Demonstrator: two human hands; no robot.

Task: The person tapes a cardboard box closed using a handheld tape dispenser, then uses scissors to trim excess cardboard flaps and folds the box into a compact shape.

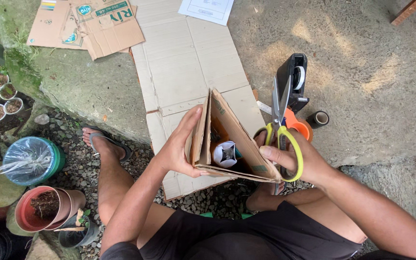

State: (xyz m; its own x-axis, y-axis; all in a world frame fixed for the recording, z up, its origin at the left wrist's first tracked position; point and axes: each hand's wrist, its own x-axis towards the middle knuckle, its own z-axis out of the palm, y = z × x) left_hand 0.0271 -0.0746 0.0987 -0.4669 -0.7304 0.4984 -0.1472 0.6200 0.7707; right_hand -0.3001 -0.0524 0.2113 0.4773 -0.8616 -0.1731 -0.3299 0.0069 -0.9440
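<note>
Concrete floor, flattened cardboard sheet laid on it, tape dispenser and tape roll placed right of the sheet.

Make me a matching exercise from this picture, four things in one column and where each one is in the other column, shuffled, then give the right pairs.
Things:
1. scissors
2. folded cardboard piece
3. tape dispenser
4. terracotta pot

Places:
A. on the ground at lower left, lying tilted with soil inside
B. held in the right hand
C. standing on the concrete beyond the scissors
D. gripped by the left hand, with a small white cup showing inside it

Pairs: 1-B, 2-D, 3-C, 4-A
</note>
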